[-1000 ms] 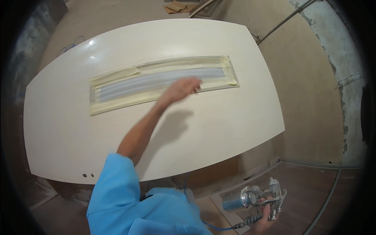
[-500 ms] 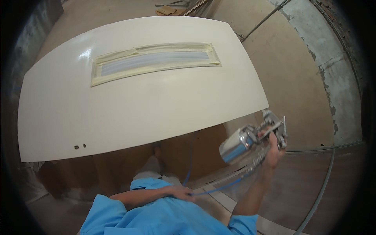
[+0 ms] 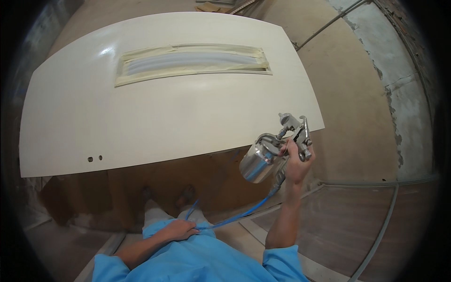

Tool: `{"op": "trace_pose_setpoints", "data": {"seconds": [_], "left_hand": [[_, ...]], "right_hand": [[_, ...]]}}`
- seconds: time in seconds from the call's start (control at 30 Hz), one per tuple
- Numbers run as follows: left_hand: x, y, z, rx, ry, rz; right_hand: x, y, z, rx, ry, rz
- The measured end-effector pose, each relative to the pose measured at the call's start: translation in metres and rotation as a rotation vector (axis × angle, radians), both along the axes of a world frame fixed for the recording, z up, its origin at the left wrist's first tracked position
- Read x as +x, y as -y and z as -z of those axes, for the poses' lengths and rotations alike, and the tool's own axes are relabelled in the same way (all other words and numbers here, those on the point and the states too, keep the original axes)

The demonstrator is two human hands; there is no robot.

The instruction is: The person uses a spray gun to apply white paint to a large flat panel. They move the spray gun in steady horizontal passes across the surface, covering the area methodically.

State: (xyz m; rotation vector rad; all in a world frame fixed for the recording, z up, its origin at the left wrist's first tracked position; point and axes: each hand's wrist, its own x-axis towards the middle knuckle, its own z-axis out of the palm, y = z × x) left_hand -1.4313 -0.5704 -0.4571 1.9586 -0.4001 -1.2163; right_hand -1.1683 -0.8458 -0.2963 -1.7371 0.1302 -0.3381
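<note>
In my right hand (image 3: 296, 164) is a metal spray gun (image 3: 293, 129), its silver paint cup (image 3: 257, 163) tilted to the left below the nozzle. The gun is over the near right edge of a white door panel (image 3: 188, 115). A blue air hose (image 3: 249, 211) runs from the gun's handle to my left hand (image 3: 181, 229), which is closed around it in front of my waist. Toward the panel's far side lies a long window opening framed with masking tape (image 3: 197, 49). Two small holes (image 3: 90, 160) pierce the panel near its left end.
Brown floor (image 3: 141, 188) lies between my feet and the panel. A pale wall with peeling paint (image 3: 404, 103) and a thin pipe (image 3: 324, 29) are on the right. Another hose (image 3: 383, 235) crosses the dark floor at lower right. Scraps (image 3: 211, 6) lie beyond the panel.
My right hand has moved the spray gun left, from beside the panel's right corner to over its near edge. My left hand, still on the hose, has shifted left.
</note>
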Motion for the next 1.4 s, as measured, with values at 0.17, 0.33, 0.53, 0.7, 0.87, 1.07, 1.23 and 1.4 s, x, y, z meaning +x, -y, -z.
{"op": "trace_pose_setpoints", "data": {"seconds": [0.17,0.33,0.53,0.7,0.87,1.07,1.23,1.4], "left_hand": [[-0.018,-0.002,-0.03,0.04,-0.034,-0.06],[-0.048,-0.031,-0.035,0.05,-0.075,-0.125],[-0.097,-0.078,-0.02,-0.029,-0.1,-0.245],[-0.121,-0.119,-0.02,-0.028,-0.126,-0.268],[-0.152,-0.16,-0.023,-0.044,-0.123,-0.305],[-0.194,-0.23,-0.061,0.035,-0.141,-0.38],[-0.193,-0.267,-0.084,0.056,-0.206,-0.318],[-0.173,-0.252,-0.086,0.097,-0.177,-0.305]], "right_hand": [[-0.024,-0.014,-0.041,0.05,-0.006,-0.054],[-0.043,-0.064,-0.047,0.054,-0.048,-0.157],[-0.071,-0.131,-0.046,0.035,-0.05,-0.252],[-0.09,-0.188,-0.046,0.032,-0.105,-0.343],[-0.105,-0.232,-0.043,0.074,-0.155,-0.39],[-0.121,-0.28,-0.042,0.134,-0.174,-0.58],[-0.137,-0.312,-0.033,0.076,-0.125,-0.566],[-0.131,-0.298,-0.03,-0.083,-0.003,-0.409]]}}
